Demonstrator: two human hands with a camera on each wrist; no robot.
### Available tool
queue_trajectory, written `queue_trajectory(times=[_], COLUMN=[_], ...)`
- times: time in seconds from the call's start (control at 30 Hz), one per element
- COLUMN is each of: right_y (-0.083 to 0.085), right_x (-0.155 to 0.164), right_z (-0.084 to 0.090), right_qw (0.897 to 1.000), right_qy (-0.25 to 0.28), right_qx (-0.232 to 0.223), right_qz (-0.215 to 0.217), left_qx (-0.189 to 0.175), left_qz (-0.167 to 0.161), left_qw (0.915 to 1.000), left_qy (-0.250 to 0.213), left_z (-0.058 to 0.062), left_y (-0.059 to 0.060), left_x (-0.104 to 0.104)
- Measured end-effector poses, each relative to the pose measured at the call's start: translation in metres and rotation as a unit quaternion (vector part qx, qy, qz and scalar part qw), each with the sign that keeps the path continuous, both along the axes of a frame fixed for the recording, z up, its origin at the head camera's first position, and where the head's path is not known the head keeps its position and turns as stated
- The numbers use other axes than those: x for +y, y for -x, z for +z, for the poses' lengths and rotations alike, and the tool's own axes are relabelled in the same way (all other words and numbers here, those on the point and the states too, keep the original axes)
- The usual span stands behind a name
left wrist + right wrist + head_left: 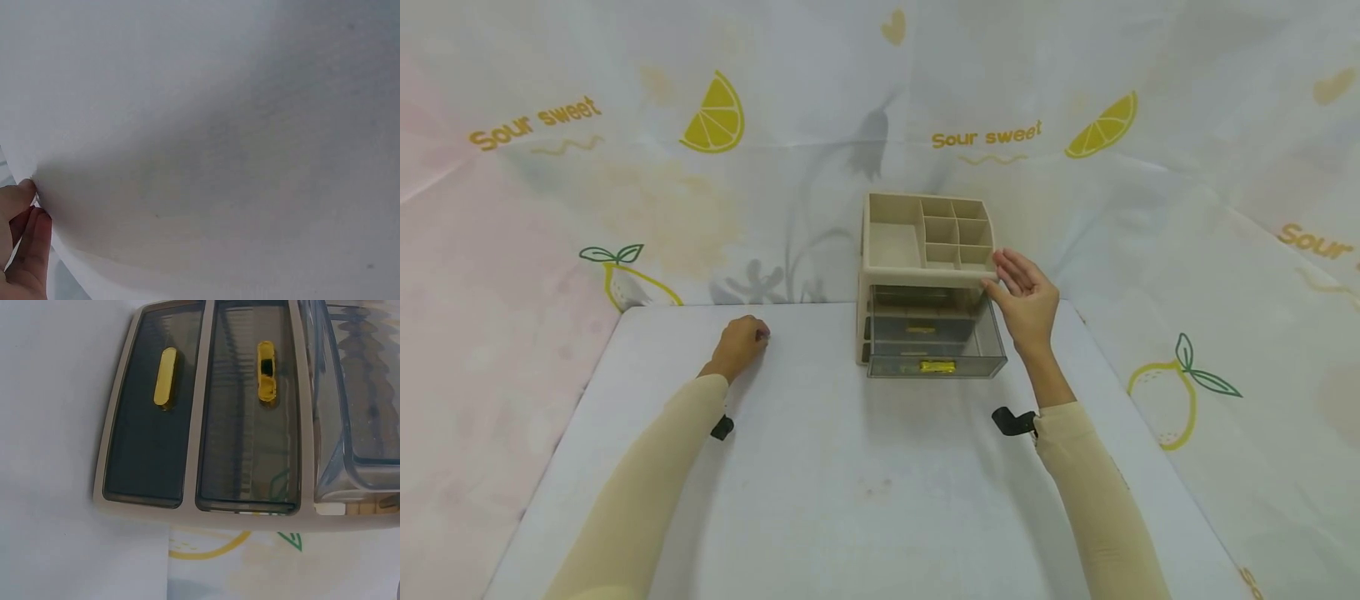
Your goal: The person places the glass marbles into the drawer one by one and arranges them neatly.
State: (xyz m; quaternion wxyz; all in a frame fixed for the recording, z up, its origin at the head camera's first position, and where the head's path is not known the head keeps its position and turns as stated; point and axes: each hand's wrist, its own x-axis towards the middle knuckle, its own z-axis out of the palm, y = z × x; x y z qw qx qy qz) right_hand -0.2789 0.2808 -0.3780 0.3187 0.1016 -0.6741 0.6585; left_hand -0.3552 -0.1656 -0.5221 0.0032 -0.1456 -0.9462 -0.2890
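Observation:
A beige desktop organizer [891, 273] stands at the back of the table, its clear top drawer [895, 367] pulled out. My right hand [1030, 304] touches the organizer's upper right front corner, thumb at the front and fingers fairly straight along the side. Two closed drawers with gold handles [165, 378] fill much of the right wrist view; the right hand is out of that view. Left of the organizer, my left hand [741, 343] rests on the table with loosely curled fingers. In the left wrist view its thumb [17, 199] and fingertips are close together, with no object visible between them.
Compartments [942, 229] of several sizes divide the organizer's top. A white cloth [820, 483] covers the table. Behind and beside it hang printed sheets with lemon slices [715, 117] and lettering. Black wrist mounts [1013, 422] stick out by both sleeves.

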Motion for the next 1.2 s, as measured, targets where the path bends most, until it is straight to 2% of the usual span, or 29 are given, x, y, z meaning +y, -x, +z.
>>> queue_trajectory(times=[0.27, 0.37, 0.7, 0.97, 1.2], right_y=[-0.001, -0.002, -0.001, -0.001, -0.002], right_x=[0.000, -0.001, -0.002, 0.000, -0.003], right_z=[0.002, 0.002, 0.002, 0.001, 0.003], right_qw=[1.000, 1.000, 1.000, 1.000, 1.000], right_qy=[0.004, 0.011, 0.017, -0.003, 0.014], right_qx=[-0.009, -0.013, -0.018, -0.017, -0.015], right_qz=[-0.002, -0.001, -0.001, -0.007, -0.001], left_qx=[0.029, 0.041, 0.072, 0.077, 0.095], left_qz=[-0.009, -0.005, 0.037, 0.032, 0.018], left_qw=[0.9995, 0.9990, 0.9922, 0.9856, 0.9800], left_qy=[0.001, -0.017, -0.095, -0.147, -0.174], left_z=[-0.001, -0.003, -0.009, -0.004, -0.001], left_y=[-0.002, -0.004, -0.004, -0.006, -0.006], left_x=[0.000, -0.001, -0.002, 0.004, 0.011])
